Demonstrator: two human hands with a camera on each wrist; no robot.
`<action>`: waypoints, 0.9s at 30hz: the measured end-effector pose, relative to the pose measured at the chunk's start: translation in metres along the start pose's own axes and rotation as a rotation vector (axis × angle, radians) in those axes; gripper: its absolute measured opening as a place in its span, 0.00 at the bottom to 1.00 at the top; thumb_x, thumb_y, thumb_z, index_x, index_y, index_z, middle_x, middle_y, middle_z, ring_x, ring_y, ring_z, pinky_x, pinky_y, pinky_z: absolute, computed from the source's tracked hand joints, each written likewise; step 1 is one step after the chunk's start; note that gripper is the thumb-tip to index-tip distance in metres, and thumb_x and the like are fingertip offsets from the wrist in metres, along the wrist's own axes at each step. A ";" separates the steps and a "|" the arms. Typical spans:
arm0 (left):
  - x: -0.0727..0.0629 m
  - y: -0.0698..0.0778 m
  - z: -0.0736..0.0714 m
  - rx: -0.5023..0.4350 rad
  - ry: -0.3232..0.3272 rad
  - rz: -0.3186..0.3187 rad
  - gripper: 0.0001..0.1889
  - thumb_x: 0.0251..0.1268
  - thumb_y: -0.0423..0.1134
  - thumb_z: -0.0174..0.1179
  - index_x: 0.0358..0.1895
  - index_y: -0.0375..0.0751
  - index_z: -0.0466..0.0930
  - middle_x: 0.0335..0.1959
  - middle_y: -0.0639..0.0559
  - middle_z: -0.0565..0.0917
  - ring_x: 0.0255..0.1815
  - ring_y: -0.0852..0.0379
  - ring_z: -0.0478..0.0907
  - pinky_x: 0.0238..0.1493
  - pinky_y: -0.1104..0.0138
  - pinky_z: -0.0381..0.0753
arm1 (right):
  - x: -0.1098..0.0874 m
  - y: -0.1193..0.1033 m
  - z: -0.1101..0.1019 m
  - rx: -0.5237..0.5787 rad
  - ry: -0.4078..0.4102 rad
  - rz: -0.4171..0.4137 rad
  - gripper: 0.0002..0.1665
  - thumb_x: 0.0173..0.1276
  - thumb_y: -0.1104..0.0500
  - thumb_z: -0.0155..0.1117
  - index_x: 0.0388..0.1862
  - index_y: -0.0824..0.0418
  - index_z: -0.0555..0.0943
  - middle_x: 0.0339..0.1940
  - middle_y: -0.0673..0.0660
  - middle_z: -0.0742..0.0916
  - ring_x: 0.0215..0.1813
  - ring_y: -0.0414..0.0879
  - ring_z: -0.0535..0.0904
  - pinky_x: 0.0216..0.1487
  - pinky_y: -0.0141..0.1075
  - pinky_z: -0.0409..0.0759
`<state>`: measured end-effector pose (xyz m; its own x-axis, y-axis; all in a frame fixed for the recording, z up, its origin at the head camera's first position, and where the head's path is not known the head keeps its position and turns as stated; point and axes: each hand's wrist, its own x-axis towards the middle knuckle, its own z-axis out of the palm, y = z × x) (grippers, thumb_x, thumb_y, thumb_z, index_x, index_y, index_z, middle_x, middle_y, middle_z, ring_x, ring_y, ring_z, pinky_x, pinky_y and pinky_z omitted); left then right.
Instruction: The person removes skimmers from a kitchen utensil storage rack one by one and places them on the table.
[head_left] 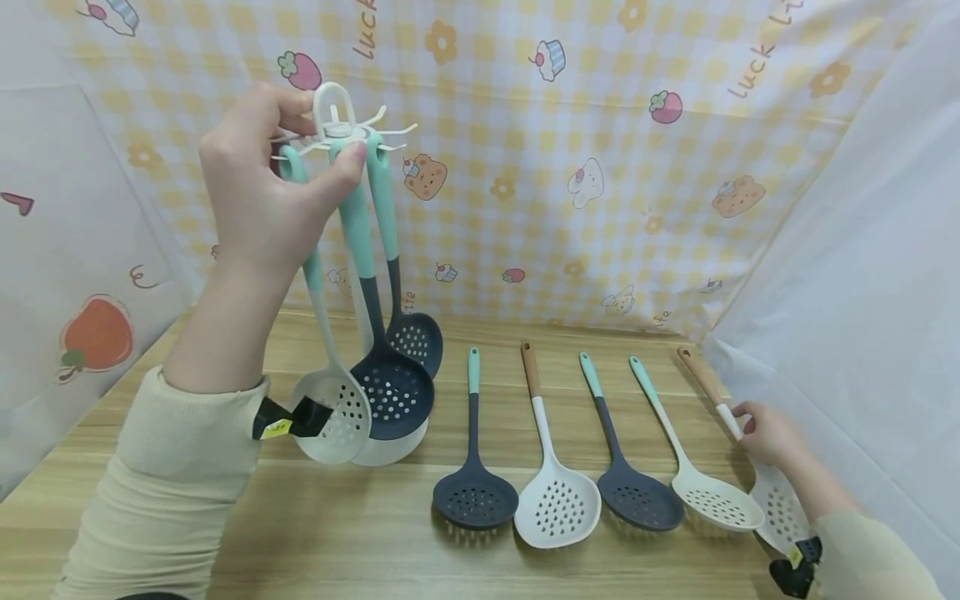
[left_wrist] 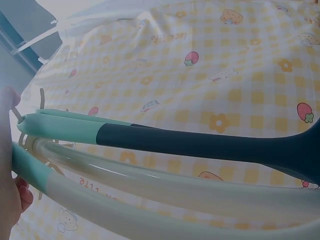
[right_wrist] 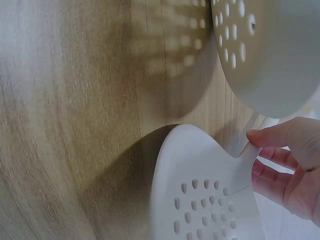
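My left hand grips the top of a white utensil rack, its thumb over the head of a mint handle. Hanging from the rack are a pale skimmer, a dark skimmer ladle and another dark one behind. Their handles run close beside the left hand in the left wrist view. At the far right, my right hand pinches the neck of a white skimmer with a wood-coloured handle. That skimmer's head tilts off the wood in the right wrist view.
On the wooden table lie a dark skimmer, a white one with a brown handle, another dark one and a cream one, side by side. A checked cloth hangs behind.
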<state>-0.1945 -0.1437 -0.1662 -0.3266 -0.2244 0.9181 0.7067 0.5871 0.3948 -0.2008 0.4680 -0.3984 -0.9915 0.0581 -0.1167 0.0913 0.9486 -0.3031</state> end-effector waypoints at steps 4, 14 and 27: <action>0.000 0.000 0.000 -0.003 0.003 -0.003 0.21 0.45 0.48 0.65 0.41 0.36 0.83 0.30 0.63 0.77 0.24 0.66 0.65 0.27 0.76 0.63 | 0.000 0.000 0.001 0.011 -0.006 0.003 0.29 0.49 0.71 0.63 0.53 0.75 0.70 0.31 0.62 0.77 0.29 0.52 0.73 0.25 0.41 0.74; 0.000 0.000 0.001 -0.005 0.004 0.002 0.22 0.44 0.48 0.65 0.41 0.35 0.83 0.30 0.64 0.77 0.25 0.66 0.66 0.27 0.76 0.63 | 0.001 0.001 0.005 0.021 -0.041 -0.009 0.30 0.50 0.68 0.68 0.52 0.76 0.71 0.30 0.61 0.78 0.30 0.51 0.73 0.26 0.41 0.73; 0.000 -0.001 0.001 -0.010 0.004 -0.001 0.22 0.44 0.48 0.64 0.41 0.36 0.83 0.29 0.66 0.76 0.24 0.66 0.65 0.27 0.75 0.62 | 0.001 0.001 0.008 0.070 -0.055 -0.016 0.29 0.51 0.69 0.66 0.52 0.77 0.71 0.29 0.60 0.77 0.24 0.48 0.73 0.22 0.41 0.75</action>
<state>-0.1957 -0.1433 -0.1669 -0.3246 -0.2281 0.9179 0.7127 0.5790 0.3959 -0.2014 0.4666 -0.4070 -0.9864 0.0238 -0.1627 0.0835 0.9249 -0.3710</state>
